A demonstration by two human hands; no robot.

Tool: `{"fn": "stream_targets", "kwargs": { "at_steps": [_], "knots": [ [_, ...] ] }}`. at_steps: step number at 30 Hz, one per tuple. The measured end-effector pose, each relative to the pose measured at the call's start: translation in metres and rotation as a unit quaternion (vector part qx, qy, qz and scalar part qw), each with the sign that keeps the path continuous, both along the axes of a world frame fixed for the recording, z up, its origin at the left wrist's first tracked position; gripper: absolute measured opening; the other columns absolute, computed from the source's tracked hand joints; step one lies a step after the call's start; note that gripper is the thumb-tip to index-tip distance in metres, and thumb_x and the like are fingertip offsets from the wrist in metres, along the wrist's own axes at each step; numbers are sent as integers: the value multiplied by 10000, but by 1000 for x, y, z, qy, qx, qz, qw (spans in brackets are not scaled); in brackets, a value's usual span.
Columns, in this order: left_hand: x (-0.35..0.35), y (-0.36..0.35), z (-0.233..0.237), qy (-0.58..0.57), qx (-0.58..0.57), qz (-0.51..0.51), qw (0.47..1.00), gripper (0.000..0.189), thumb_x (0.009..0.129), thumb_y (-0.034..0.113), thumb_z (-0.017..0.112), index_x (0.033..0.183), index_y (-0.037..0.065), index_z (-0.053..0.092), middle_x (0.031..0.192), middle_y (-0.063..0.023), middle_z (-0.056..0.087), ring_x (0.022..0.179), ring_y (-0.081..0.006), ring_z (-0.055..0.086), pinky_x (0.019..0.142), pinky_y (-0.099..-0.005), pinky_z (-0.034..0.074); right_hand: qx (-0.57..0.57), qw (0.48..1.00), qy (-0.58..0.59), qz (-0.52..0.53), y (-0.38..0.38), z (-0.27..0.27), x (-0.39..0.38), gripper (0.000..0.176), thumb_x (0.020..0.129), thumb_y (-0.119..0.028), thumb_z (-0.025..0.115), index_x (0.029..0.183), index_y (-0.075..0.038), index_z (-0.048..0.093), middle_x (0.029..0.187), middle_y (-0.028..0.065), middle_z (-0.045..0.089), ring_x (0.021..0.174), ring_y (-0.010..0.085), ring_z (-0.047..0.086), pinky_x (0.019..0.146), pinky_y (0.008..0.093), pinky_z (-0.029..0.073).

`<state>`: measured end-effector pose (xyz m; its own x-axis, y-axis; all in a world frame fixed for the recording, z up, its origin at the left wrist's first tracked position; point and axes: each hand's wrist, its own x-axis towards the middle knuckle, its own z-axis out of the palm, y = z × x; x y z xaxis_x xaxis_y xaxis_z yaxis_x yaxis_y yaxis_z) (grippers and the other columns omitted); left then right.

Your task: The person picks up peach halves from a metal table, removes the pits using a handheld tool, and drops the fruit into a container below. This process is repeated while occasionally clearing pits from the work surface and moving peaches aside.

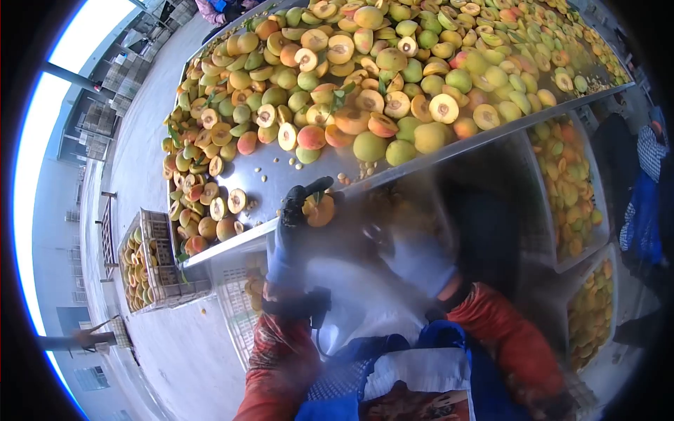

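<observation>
My left hand (293,205), in a dark glove with a pale cuff, is at the near edge of the metal table (263,172). Its fingers are closed around a cut peach (319,209), whose orange flesh faces me. To the right, my right hand (385,242) is smeared by motion below the table edge; its fingers cannot be made out, nor whether they hold anything. Beyond both hands lies a heap of whole and halved peaches (368,102), yellow-green with red blush, some with pits showing. Small pale pits (366,168) are scattered on the bare metal near my left hand.
Crates of peaches stand at the left (158,263), under the table at the right (565,189) and lower right (591,316). A raised metal rim (484,137) runs along the table's near side. Other people are partly seen at the top left and far right.
</observation>
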<state>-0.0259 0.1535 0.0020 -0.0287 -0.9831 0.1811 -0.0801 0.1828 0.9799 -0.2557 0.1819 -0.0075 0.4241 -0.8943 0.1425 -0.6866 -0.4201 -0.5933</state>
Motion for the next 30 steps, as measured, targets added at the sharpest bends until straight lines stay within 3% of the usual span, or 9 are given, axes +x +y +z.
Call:
{"fn": "stream_targets", "kwargs": {
  "at_steps": [2, 6, 11, 14, 17, 19, 26, 29, 30],
  "knots": [
    [-19, 15, 22, -207, -13, 34, 978, 310, 909, 194, 478, 1137, -12, 521, 1138, -132, 544, 921, -196, 578, 786, -294, 474, 16, 999, 45, 25, 5, 32, 9, 398, 768, -280, 615, 1067, -27, 546, 775, 133, 558, 650, 273, 556, 624, 386, 457],
    [-44, 32, 28, 229, 205, 85, 948, 435, 951, 347, 342, 1078, 2, 576, 998, -103, 590, 861, -159, 554, 794, -278, 436, -51, 998, 6, 23, 7, 57, 21, 209, 762, -234, 578, 875, -61, 540, 721, 158, 607, 630, 311, 615, 545, 408, 476],
    [-41, 43, 8, 80, 136, 121, 980, 457, 947, 375, 346, 1044, 4, 595, 908, -63, 606, 778, -130, 547, 732, -251, 446, -98, 990, 91, 46, 12, 42, 27, 386, 734, -273, 623, 1015, -21, 543, 698, 117, 570, 586, 254, 567, 551, 387, 446],
    [-47, 47, 7, -122, 51, 169, 977, 442, 941, 368, 376, 1032, -5, 595, 885, -66, 608, 762, -123, 549, 717, -255, 450, -96, 988, 113, 53, 16, 43, 31, 198, 789, -175, 505, 927, -38, 545, 703, 147, 592, 592, 294, 601, 534, 391, 468],
    [-57, 56, 15, 129, 113, 202, 964, 430, 930, 361, 412, 1016, -20, 593, 896, -74, 616, 769, -120, 550, 721, -253, 451, -174, 979, 102, -34, 34, 40, 39, 182, 785, -159, 512, 917, -37, 542, 676, 156, 591, 585, 295, 602, 530, 392, 466],
    [-57, 59, 10, 35, 56, 191, 979, 416, 918, 348, 445, 1019, -29, 589, 938, -79, 619, 788, -121, 554, 728, -252, 451, 25, 999, -39, -6, 37, 18, 46, 194, 785, -174, 528, 902, -20, 534, 657, 173, 595, 593, 319, 603, 540, 413, 463],
    [-65, 70, 7, -2, 48, 202, 978, 341, 911, 277, 451, 1012, -17, 592, 961, -75, 623, 832, -144, 572, 740, -264, 445, 37, 994, 45, 96, 23, 33, 20, 211, 793, -218, 540, 903, -38, 525, 691, 179, 612, 665, 377, 604, 593, 442, 471],
    [-61, 59, 15, -328, -112, 208, 915, 268, 866, 176, 434, 1004, 23, 606, 945, -77, 617, 895, -197, 570, 802, -309, 430, 84, 992, -2, 93, 11, 38, 15, 209, 801, -203, 575, 924, -36, 551, 735, 150, 629, 695, 306, 626, 639, 398, 480],
    [-61, 56, 15, -286, -98, 223, 927, 298, 875, 167, 406, 1062, 17, 583, 998, -96, 611, 961, -196, 557, 859, -314, 408, 119, 981, -141, 54, 13, 39, 14, 223, 792, -192, 606, 933, -24, 564, 763, 131, 631, 715, 248, 618, 657, 368, 476]
  ]
}}
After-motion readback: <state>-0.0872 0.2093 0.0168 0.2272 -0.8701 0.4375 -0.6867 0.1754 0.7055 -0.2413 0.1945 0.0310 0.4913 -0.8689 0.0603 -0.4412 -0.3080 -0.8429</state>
